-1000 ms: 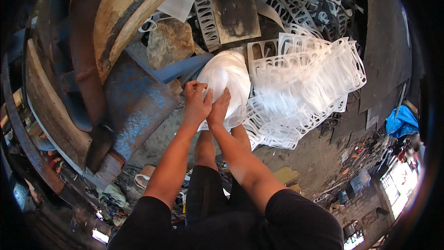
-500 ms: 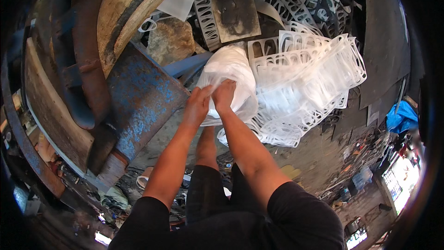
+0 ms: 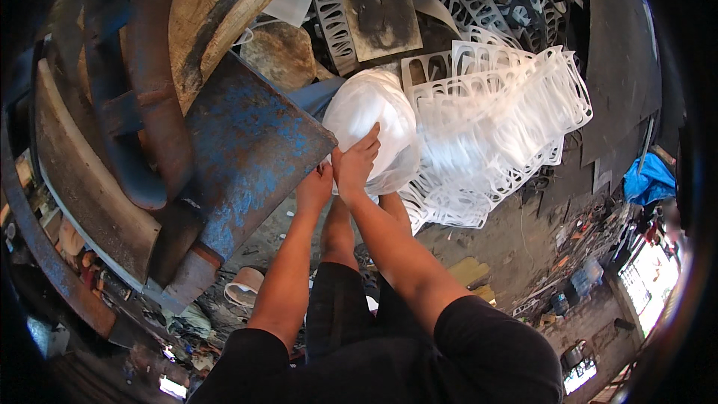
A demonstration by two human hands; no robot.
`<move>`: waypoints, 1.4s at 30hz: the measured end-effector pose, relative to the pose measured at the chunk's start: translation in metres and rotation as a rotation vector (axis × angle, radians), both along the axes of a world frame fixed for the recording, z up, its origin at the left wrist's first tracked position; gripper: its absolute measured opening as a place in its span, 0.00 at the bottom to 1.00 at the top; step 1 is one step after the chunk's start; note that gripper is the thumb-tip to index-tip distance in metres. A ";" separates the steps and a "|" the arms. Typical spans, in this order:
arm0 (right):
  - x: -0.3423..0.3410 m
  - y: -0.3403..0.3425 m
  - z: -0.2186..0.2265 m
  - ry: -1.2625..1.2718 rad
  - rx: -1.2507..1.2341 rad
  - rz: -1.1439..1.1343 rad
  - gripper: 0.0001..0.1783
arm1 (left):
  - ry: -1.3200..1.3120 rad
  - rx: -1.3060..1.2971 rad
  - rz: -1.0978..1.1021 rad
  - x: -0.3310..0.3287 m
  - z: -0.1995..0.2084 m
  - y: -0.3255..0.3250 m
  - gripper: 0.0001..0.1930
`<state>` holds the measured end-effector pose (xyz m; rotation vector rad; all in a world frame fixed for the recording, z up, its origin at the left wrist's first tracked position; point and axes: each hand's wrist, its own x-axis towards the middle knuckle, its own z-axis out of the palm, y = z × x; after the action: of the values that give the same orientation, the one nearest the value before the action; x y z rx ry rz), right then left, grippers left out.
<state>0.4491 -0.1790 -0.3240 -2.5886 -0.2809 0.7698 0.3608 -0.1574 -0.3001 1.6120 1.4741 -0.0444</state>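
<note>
A clear plastic bag (image 3: 407, 158) with white contents (image 3: 364, 108) stands in front of me, bulging and rounded. My right hand (image 3: 354, 163) lies against its near left side, fingers stretched along the plastic. Just beside and below it, my left hand (image 3: 315, 185) is closed at the bag's near left edge; its fingertips are partly hidden, but they appear to pinch the plastic. Immediately right of the bag is a pile of white perforated sheets (image 3: 497, 116) with rows of oval cut-outs.
A rusty blue-painted metal block (image 3: 258, 142) juts close to my left hand, below a large curved beam (image 3: 217, 22). Behind the bag are a stone (image 3: 280, 56) and a scorched square plate (image 3: 380, 15). A blue plastic sheet (image 3: 649, 179) lies far right.
Both hands have moved from the bag's opening down to its near left side. The right fingers have straightened over the plastic. The bag looks rounder and its opening no longer shows.
</note>
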 end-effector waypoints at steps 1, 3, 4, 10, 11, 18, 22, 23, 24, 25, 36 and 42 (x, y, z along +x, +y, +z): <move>-0.001 -0.001 -0.019 -0.029 -0.125 0.018 0.49 | -0.064 0.023 -0.049 -0.003 0.002 -0.002 0.08; 0.005 0.001 -0.069 -0.086 -0.372 0.045 0.41 | -0.197 0.072 -0.153 -0.014 0.011 -0.011 0.08; 0.003 0.001 -0.082 -0.169 -0.425 0.033 0.38 | -0.187 0.019 -0.174 -0.020 0.010 -0.015 0.08; 0.009 0.000 -0.057 -0.123 -0.274 0.003 0.40 | -0.111 -0.026 -0.231 -0.013 0.018 0.003 0.08; 0.019 -0.006 -0.033 -0.111 -0.225 0.015 0.42 | -0.101 0.025 -0.248 -0.002 0.026 0.009 0.09; 0.072 -0.073 0.025 -0.216 0.232 0.042 0.41 | -0.483 0.414 -0.489 0.060 0.040 -0.026 0.18; 0.105 -0.074 0.031 -0.086 -0.011 0.068 0.38 | -0.098 0.370 -0.546 0.088 0.011 -0.030 0.32; 0.114 -0.079 0.024 0.075 -0.081 0.024 0.38 | -0.050 0.355 -0.595 0.091 0.002 -0.028 0.33; 0.117 -0.094 0.000 0.102 -0.040 0.111 0.31 | -0.002 0.339 -0.645 0.093 -0.009 -0.026 0.34; 0.120 -0.090 -0.004 0.098 -0.007 0.111 0.28 | -0.071 0.260 -0.705 0.096 -0.025 -0.026 0.37; 0.127 -0.081 0.039 0.075 0.256 0.110 0.07 | -0.018 0.240 -0.699 0.112 -0.119 -0.023 0.37; 0.119 -0.094 0.044 0.115 0.232 0.155 0.09 | 0.045 0.394 -0.717 0.105 -0.083 -0.024 0.27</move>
<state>0.5679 -0.2731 -0.2796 -2.3161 -0.5090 0.8814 0.4657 -0.1816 -0.3831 2.4092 0.8981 -0.2056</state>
